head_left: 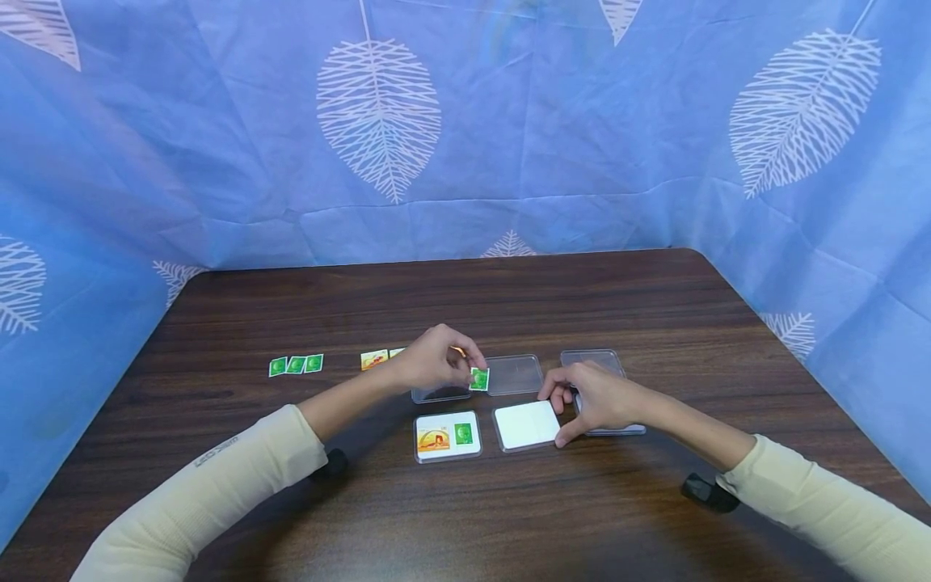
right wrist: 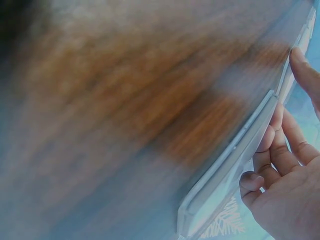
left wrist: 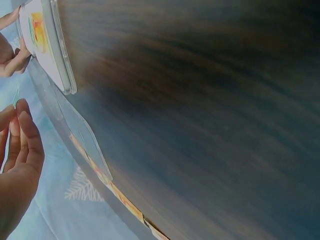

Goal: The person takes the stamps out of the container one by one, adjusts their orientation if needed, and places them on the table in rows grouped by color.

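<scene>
My left hand (head_left: 439, 358) pinches a small green stamp (head_left: 479, 379) between thumb and fingertips, above the clear lids; in the left wrist view that hand (left wrist: 22, 160) holds it nearly edge-on. My right hand (head_left: 600, 396) holds the right side of a shallow clear case with a white card (head_left: 527, 425) in it, thumb at the near corner and a finger at the far one. To its left lies a similar case (head_left: 448, 451), whose white card bears an orange stamp (head_left: 433, 440) and a green stamp (head_left: 463, 433).
Three green stamps (head_left: 295, 365) lie in a row at the left. Orange stamps (head_left: 374, 359) lie partly behind my left hand. Clear lids (head_left: 515, 375) rest behind the cases. Another case (head_left: 618, 431) sits partly under my right hand. The dark wooden table (head_left: 465, 517) meets a blue curtain.
</scene>
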`<state>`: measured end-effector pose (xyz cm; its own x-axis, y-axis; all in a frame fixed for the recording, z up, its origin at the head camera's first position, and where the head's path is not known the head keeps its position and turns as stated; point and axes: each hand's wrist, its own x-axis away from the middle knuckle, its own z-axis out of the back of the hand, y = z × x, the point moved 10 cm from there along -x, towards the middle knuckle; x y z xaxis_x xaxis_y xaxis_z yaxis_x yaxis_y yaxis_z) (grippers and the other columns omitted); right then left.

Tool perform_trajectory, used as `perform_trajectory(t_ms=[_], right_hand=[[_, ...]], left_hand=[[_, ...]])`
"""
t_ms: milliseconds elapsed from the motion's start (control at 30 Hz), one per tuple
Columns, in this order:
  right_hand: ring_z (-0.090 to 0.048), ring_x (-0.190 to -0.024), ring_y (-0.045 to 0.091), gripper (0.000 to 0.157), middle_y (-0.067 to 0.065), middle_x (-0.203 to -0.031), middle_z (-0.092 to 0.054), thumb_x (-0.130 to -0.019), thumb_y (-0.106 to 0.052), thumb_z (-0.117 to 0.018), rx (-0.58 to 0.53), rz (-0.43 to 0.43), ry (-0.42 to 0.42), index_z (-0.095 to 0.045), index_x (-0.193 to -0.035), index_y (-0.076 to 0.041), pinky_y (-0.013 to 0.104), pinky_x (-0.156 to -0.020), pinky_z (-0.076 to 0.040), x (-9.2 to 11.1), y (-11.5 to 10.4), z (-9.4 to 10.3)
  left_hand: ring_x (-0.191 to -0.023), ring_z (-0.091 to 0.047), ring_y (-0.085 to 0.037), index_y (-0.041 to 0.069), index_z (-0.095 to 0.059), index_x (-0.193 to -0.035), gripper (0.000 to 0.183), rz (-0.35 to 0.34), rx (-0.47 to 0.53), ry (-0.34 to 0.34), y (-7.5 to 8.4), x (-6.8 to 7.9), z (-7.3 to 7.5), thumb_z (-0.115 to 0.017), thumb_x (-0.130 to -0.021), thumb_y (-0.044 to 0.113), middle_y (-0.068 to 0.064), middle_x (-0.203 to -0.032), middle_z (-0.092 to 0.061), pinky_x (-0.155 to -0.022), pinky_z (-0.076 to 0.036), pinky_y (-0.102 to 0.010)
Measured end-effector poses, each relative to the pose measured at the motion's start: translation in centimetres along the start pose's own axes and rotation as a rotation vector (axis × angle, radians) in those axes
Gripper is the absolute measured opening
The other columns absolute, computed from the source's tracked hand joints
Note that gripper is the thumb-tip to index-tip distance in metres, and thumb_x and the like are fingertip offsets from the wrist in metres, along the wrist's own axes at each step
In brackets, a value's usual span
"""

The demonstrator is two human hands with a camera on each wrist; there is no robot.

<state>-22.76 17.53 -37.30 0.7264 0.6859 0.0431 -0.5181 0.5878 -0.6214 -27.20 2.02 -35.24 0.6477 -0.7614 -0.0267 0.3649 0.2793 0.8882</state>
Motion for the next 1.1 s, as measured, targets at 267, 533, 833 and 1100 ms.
perform_trajectory(t_ms=[267,533,833,1100], right_hand=[[-0.053,-0.074,0.008,0.048,-0.01,-0.079,-0.061,-0.072,-0.024,-0.097,0.0,-0.012,-0.006,-0.069,-0.106,-0.003,0.026,-0.072,-0.048,0.1,0.1,-0.2],[-0.053,-0.075,0.007,0.048,-0.01,-0.079,-0.061,-0.072,-0.024,-0.097,0.009,-0.01,-0.005,-0.069,-0.106,-0.003,0.027,-0.072,-0.049,0.0,0.0,-0.1],[-0.053,-0.075,0.007,0.048,-0.009,-0.08,-0.061,-0.073,-0.025,-0.096,0.002,-0.005,-0.009,-0.069,-0.106,-0.003,0.028,-0.072,-0.049,0.0,-0.1,-0.1],[-0.053,-0.074,0.007,0.048,-0.009,-0.08,-0.061,-0.073,-0.025,-0.096,0.011,-0.013,-0.007,-0.069,-0.106,-0.003,0.027,-0.071,-0.048,-0.1,-0.1,0.0]], left_hand=[[-0.07,-0.059,-0.007,-0.011,-0.072,-0.101,0.016,-0.027,0.023,0.028,-0.2,0.9,0.8,-0.067,-0.087,-0.017,-0.019,-0.105,-0.07,-0.072,-0.053,-0.025],[-0.066,-0.053,-0.01,-0.012,-0.072,-0.103,0.019,-0.03,0.013,0.046,-0.2,1.7,1.8,-0.066,-0.086,-0.016,-0.018,-0.093,-0.069,-0.071,-0.051,-0.026],[-0.07,-0.057,-0.012,-0.005,-0.075,-0.099,0.015,-0.022,-0.049,0.068,-0.5,2.3,3.1,-0.068,-0.086,-0.008,-0.006,-0.083,-0.07,-0.073,-0.052,-0.028],[-0.073,-0.064,-0.012,-0.006,-0.076,-0.097,0.011,-0.07,-0.103,0.044,-0.5,3.1,3.7,-0.07,-0.088,-0.009,-0.013,-0.095,-0.074,-0.072,-0.055,-0.03]])
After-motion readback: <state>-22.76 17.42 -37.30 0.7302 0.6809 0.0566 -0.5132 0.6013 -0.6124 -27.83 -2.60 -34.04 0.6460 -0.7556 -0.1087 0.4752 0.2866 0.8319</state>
